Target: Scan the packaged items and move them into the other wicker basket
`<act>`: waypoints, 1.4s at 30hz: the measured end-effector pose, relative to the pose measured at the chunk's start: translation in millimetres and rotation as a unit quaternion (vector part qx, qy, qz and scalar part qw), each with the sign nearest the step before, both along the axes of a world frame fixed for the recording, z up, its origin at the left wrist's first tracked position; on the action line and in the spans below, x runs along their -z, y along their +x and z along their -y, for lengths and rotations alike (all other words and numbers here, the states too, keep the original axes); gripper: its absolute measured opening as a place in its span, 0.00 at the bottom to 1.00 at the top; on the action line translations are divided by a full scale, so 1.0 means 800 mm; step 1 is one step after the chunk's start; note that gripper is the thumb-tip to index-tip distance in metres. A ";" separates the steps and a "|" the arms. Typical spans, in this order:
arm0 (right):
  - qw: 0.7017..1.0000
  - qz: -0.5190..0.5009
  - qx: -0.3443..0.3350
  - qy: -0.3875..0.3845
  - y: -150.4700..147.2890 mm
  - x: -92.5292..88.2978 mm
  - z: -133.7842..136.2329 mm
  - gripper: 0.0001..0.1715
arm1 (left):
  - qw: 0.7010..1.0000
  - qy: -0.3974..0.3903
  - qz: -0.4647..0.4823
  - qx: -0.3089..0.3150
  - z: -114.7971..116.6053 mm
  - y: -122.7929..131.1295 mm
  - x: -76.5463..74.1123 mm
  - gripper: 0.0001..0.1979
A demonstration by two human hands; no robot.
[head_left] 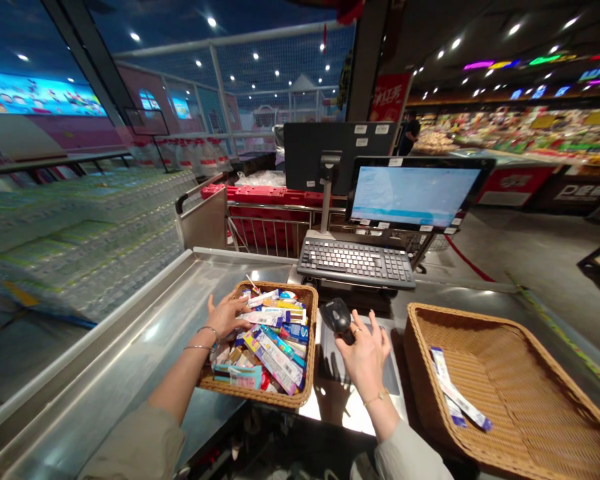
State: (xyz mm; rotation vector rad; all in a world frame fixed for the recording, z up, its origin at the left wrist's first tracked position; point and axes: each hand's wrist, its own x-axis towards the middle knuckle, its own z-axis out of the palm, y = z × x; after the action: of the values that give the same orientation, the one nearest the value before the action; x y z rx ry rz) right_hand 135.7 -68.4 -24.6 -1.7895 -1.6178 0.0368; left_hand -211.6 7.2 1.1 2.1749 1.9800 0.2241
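Observation:
My left hand [227, 317] reaches into a wicker basket [307, 393] crowded with small colourful wrapped snacks. Its thumb and index finger close on the end of a slim white-and-blue stick packet [265, 319] lying over the others. To the right, my right hand [365, 350] holds a black handheld barcode scanner [336, 315] by its handle, the other fingers loosely raised. The scanner is above a grey flat plate [387, 370] set in the counter. In a larger wicker basket [520, 373] at the right lie a few white-and-blue stick packets [460, 400].
A keyboard [357, 260] and a lit monitor [413, 193] stand behind the scanner, with a second dark screen [310, 157] beside them. The metal counter [145, 353] has a raised rim at left. Beyond are a shopping trolley [270, 230] and stacked bottle packs [90, 233].

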 end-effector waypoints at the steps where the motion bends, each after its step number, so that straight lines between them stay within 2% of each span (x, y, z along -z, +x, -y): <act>1: 1.000 0.000 0.000 0.001 0.001 0.000 0.001 0.16 | 1.000 0.002 0.003 -0.002 0.000 0.000 -0.001 0.12; 8: 1.000 -0.003 0.006 0.000 0.010 -0.002 0.004 0.15 | 0.998 0.054 0.007 -0.018 -0.001 0.009 -0.009 0.10; 17: 1.000 -0.007 0.006 -0.007 0.016 -0.008 0.008 0.15 | 0.986 0.168 0.002 0.009 -0.009 0.060 -0.013 0.09; 31: 1.000 0.005 0.013 0.007 0.025 -0.016 0.011 0.14 | 0.969 0.246 0.007 0.035 -0.008 0.143 -0.009 0.07; 42: 1.000 0.001 0.001 -0.006 0.028 -0.023 0.012 0.12 | 0.967 0.246 0.034 0.052 -0.003 0.181 -0.012 0.06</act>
State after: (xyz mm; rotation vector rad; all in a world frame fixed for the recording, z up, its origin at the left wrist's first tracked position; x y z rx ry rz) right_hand 158.1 -77.7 -6.3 -1.8007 -1.6203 0.0429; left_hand -66.7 9.4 10.6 2.5045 1.9176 0.8404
